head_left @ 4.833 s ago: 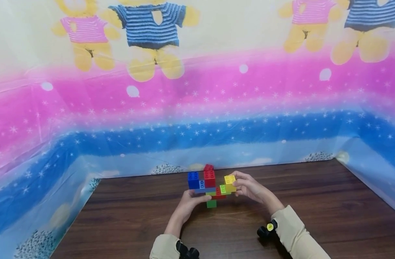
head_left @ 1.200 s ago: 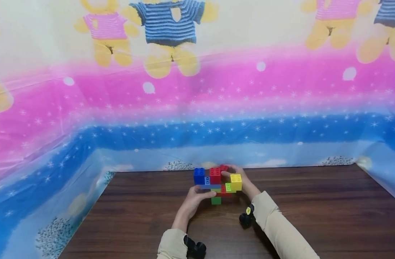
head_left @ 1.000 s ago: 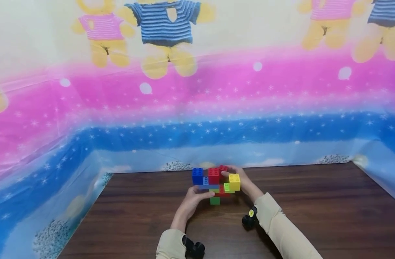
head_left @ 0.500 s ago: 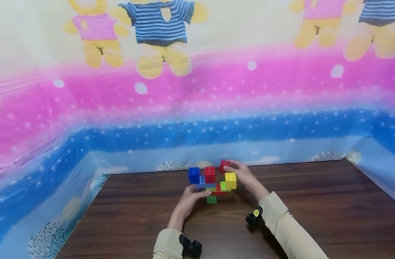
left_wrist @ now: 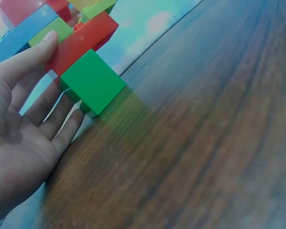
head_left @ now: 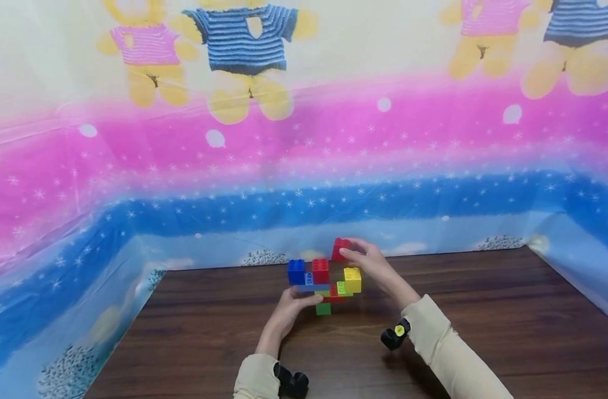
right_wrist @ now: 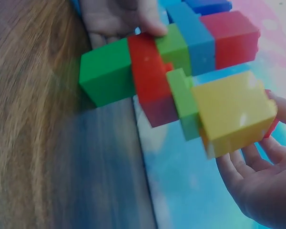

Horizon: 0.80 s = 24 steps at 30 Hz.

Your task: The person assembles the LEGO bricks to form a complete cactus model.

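Observation:
A built stack of toy building bricks stands at mid-table, with a green brick [head_left: 323,308] at its foot, right at the tabletop in the left wrist view. Above are a flat red brick [left_wrist: 81,43] and a light green one [right_wrist: 174,47]. A blue brick [head_left: 296,271] and a red brick [head_left: 320,270] top its left side, a yellow brick [head_left: 352,280] its right. My left hand [head_left: 287,310] grips the stack low on its left, thumb in front. My right hand [head_left: 372,265] pinches a separate red brick [head_left: 340,250] above and behind the stack; the yellow brick mostly hides it in the right wrist view.
The dark wooden table [head_left: 209,332] reaches back to a printed cloth [head_left: 264,210] hung around it. Black wrist cameras sit at both cuffs, one at the left sleeve [head_left: 256,377] and one at the right sleeve [head_left: 448,338].
My right hand has gone from the yellow brick to a red brick behind the stack, then raised it up and away. My left hand keeps its grip on the stack.

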Tool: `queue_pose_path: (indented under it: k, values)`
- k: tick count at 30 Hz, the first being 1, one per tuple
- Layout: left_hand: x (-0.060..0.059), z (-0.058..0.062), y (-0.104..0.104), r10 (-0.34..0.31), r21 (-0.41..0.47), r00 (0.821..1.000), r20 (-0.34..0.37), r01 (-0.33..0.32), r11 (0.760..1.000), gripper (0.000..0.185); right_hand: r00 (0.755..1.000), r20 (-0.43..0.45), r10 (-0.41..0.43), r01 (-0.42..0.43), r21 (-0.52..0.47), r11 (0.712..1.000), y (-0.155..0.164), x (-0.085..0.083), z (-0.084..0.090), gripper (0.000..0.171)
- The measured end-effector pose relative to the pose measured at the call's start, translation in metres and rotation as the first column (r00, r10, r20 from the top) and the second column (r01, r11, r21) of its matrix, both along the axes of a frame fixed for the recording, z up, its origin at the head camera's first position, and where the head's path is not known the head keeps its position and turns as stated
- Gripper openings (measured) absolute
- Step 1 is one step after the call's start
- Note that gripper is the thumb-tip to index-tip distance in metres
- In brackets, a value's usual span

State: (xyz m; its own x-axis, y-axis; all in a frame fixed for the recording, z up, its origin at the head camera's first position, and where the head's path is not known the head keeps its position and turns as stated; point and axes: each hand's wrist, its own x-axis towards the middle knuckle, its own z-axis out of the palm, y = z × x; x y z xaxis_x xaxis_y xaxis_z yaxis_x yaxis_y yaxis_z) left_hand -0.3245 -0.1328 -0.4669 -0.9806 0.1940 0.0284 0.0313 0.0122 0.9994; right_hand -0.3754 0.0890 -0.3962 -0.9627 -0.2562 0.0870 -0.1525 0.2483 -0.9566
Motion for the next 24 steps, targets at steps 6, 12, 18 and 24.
queue_pose_path:
  k: [6, 12, 18, 24]
  values:
    - [0.001, -0.001, 0.0, -0.002, 0.005, 1.0, 0.004, 0.002, 1.0, 0.043, 0.997, -0.062, 0.053, -0.055, -0.027, 0.998, -0.002, 0.008, 0.011, 0.058]
    - [0.003, 0.0, -0.001, -0.003, -0.01, 1.0, 0.003, 0.003, 1.0, 0.044, 0.977, -0.181, 0.116, -0.114, 0.023, 0.993, -0.01, 0.021, 0.023, 0.052]
    - [0.003, 0.001, -0.001, -0.012, -0.021, 1.0, -0.014, 0.012, 1.0, 0.047, 0.961, -0.235, 0.146, -0.132, 0.073, 0.989, -0.017, 0.029, 0.027, 0.046]
    - [0.001, -0.001, 0.0, -0.018, -0.016, 1.0, -0.018, 0.017, 1.0, 0.047, 0.958, -0.218, 0.184, -0.169, 0.083, 0.982, -0.022, 0.031, 0.029, 0.045]
